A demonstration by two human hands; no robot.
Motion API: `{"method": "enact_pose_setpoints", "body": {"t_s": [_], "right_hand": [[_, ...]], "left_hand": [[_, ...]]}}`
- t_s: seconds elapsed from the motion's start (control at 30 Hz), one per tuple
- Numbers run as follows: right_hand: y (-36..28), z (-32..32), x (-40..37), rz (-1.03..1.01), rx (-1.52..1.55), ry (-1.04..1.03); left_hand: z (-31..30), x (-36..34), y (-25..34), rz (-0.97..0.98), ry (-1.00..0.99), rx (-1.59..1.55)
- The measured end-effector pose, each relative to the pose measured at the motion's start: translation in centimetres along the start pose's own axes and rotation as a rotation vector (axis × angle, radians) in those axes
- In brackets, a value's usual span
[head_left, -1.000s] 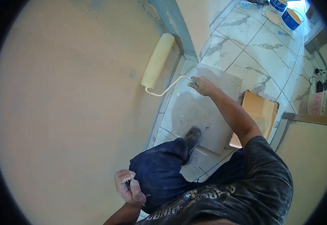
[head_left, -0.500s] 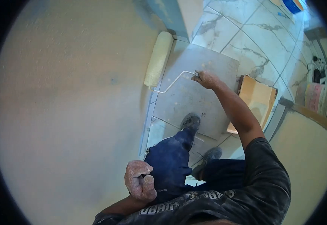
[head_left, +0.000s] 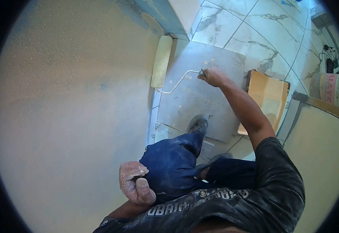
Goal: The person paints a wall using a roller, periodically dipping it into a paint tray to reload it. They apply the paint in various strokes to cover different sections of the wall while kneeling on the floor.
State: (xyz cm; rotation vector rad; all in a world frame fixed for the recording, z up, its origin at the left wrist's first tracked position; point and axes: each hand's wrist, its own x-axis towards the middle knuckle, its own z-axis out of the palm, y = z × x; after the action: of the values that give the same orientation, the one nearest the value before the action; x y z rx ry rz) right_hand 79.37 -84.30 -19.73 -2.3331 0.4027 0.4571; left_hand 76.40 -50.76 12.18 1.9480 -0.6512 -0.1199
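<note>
My right hand (head_left: 213,76) is closed around the handle end of a paint roller (head_left: 161,62). A bent white wire frame joins its long, pale, paint-soaked sleeve to my grip. The sleeve lies along the foot of the wall (head_left: 72,116), by the corner. My left hand (head_left: 136,183), dusted white, hovers over my left thigh beside the wall. Its fingers are curled loosely with a gap to the thumb, and I see nothing in it. A paint tray (head_left: 268,89) with cream paint rests on the floor right of my right forearm, which hides part of its edge.
A grey board (head_left: 200,101) covers the marbled tile floor (head_left: 270,39), with my shoe on its near edge. To the right stand a bucket with a pink label (head_left: 330,89) and a cream panel with a wooden edge (head_left: 321,155). Dark cables (head_left: 328,58) lie behind the bucket.
The roller sleeve has shifted slightly and stands more upright in view, still against the wall's base. My left hand has moved a little left. The view has shifted slightly.
</note>
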Motion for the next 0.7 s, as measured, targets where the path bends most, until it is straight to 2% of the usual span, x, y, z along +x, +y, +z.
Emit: {"method": "enact_pose_setpoints", "body": {"t_s": [0.53,0.63,0.7], "right_hand": [[-2.8,-2.3,-1.4,0.03,-0.042,0.018],[-0.7,-0.1,-0.2,-0.043,-0.036,0.088],[-0.1,0.4,0.1,-0.004,-0.053,0.056]], "left_hand": [[-3.0,-2.6,-0.6,-0.039,0.065,0.13],[-3.8,-3.2,-0.8,-0.039,0.075,0.152],[-4.3,-3.6,-1.0,-0.05,0.075,0.155]]}}
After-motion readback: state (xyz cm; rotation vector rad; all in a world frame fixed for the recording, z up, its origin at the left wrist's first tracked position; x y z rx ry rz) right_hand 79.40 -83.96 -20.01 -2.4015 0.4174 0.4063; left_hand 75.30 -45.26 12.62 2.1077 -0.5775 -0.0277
